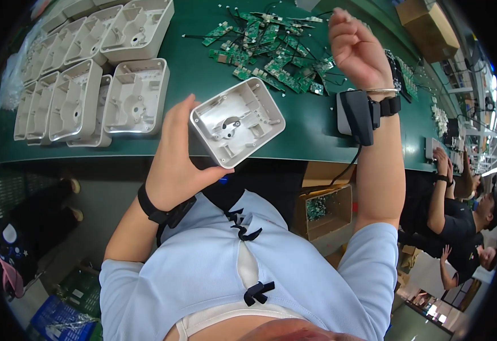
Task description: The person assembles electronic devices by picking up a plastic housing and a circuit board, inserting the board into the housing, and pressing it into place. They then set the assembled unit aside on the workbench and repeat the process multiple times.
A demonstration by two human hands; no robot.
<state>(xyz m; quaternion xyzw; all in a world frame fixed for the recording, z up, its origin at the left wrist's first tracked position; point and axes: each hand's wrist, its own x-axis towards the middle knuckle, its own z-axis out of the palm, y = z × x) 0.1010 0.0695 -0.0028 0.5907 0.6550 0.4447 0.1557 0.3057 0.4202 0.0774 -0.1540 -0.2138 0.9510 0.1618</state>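
The white housing [247,126] is held at upper centre by the widely spread left hand [175,149], while the right hand [360,52], upper right, is loosely curled, its grasp impossible to tell.

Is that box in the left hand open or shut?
Open: the box has no lid on, and its inside walls show.

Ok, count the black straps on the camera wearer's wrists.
2: the left strap, around the wrist of the left hand, which holds a pale housing; the right strap, around the wrist of the right hand. Each shows only partly.
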